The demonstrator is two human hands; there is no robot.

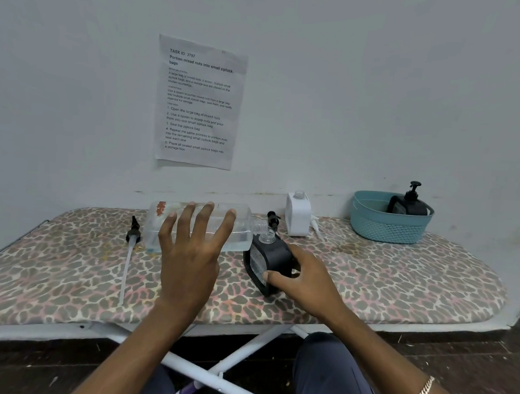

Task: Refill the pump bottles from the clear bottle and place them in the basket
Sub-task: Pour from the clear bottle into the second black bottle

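On board [399, 281], left fingers [203, 223] spread round clear bottle [246, 231]

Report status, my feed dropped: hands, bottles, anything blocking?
Left hand holds clear bottle tipped, mouth over open black pump bottle. Right hand grips that bottle. Nothing blocking.

**Inspector:** Illumination?
**Assessor:** Soft, even, rather dim, cool cast. Source not determinable. Deep shade beneath the padded board [399, 281].
**Inspector:** Glare?
**Assessor:** Faint sheen on the clear bottle [156, 230]. The black pump bottle [275, 255] shows little surface detail.
**Inspector:** Sharpness?
**Assessor:** Centre crisp, printed sheet [197, 101] legible. Wide-angle bowing towards the edges.
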